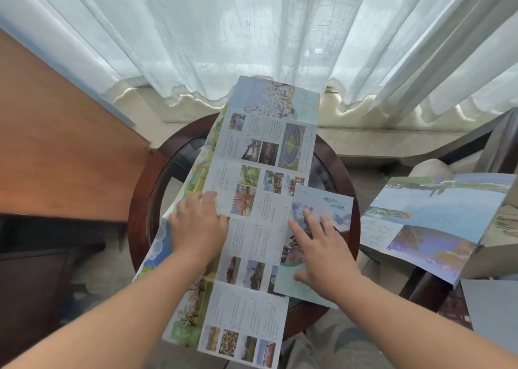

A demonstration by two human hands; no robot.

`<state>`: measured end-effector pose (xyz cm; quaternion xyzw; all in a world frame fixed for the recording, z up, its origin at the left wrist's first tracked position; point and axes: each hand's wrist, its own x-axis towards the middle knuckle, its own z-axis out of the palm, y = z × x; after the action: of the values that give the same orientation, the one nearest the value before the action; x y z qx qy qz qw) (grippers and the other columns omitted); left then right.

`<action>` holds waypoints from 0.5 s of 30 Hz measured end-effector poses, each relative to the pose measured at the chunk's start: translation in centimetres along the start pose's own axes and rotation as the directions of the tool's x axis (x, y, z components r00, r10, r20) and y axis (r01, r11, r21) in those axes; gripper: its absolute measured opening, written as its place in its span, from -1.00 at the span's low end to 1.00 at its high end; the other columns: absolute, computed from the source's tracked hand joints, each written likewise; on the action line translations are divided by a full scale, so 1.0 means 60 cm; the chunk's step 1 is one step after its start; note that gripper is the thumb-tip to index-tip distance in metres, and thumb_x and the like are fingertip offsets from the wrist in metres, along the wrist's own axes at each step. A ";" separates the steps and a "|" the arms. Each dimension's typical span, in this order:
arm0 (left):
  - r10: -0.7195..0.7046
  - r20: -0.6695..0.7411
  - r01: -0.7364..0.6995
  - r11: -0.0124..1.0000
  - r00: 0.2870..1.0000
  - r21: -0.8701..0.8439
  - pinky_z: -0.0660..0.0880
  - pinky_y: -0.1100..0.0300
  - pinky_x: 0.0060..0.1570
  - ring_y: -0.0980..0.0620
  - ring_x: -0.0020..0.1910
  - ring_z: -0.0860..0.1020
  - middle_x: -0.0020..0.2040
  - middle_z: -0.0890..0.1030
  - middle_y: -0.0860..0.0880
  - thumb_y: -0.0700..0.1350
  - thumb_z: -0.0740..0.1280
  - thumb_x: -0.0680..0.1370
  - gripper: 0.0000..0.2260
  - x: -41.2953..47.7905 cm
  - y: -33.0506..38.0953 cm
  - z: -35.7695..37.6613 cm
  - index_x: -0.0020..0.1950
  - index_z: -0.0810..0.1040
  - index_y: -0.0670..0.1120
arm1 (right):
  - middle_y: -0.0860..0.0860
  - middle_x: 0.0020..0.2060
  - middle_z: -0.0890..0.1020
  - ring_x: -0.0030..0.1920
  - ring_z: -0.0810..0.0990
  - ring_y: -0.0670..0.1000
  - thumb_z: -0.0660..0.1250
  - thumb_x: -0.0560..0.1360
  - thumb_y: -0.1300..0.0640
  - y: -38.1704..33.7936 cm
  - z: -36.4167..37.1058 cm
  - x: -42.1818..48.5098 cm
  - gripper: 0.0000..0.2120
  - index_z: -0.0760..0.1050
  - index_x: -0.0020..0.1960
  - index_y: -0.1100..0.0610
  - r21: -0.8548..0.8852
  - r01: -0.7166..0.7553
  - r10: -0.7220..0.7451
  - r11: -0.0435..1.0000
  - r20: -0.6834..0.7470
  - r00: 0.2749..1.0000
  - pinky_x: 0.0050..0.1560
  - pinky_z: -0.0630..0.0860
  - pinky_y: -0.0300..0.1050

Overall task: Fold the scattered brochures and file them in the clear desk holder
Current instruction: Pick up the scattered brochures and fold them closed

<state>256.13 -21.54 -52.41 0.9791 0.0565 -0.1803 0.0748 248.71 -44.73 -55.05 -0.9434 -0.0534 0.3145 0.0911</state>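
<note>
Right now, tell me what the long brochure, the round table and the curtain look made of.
Long brochure: thin printed paper, creased into panels, slight sheen. Round table: dark polished wood rim, apparently glass inset, reflective. Curtain: sheer white fabric, light shows through its folds.

A round dark-wood table (140, 200) with a glass top carried a long unfolded brochure (252, 237) overhanging its near and far edges, a map sheet (158, 244) under the left side, and a folded brochure (340, 214) at right
</note>
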 end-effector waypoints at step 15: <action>-0.112 0.123 0.164 0.760 0.986 -0.629 0.28 0.15 -0.38 0.04 -0.38 0.39 -0.31 0.52 -0.02 -0.10 0.22 0.60 -0.81 0.003 0.014 -0.130 -0.13 0.56 -0.13 | 0.01 0.59 -0.09 0.58 -0.14 0.12 0.45 0.35 -0.30 -0.054 -0.062 -0.010 0.05 -0.18 0.57 -0.14 0.260 -0.059 0.041 0.964 0.077 0.996 0.52 0.00 0.16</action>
<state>259.12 -21.03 -45.17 0.8814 0.1832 -0.1933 0.3902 250.35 -42.15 -51.12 -0.9123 0.0094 0.3541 0.2053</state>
